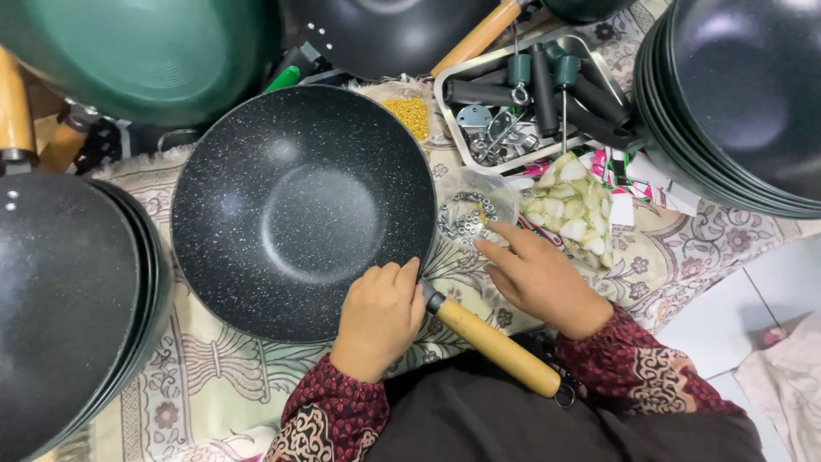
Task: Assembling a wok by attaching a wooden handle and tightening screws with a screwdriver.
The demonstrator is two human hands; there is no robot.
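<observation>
Two hands work here. The left hand (379, 312) grips the speckled black wok (301, 212) by its rim. The right hand (534, 278), fingers spread, reaches into the bag of nuts (469, 214). Hold the wok steady.

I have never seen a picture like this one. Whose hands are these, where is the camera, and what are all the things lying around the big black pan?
There is one picture, from a camera worn on a person's head, looking down at that person's own hands. No machine is involved.

The left hand grips the rim of a speckled black wok, just where its wooden handle joins. The right hand reaches with its fingers into a clear bag of small metal nuts.

Everything lies on a patterned cloth. Nearby are a bag of white pieces, a metal tray of dark handles and fittings, and stacks of pans at both sides.
</observation>
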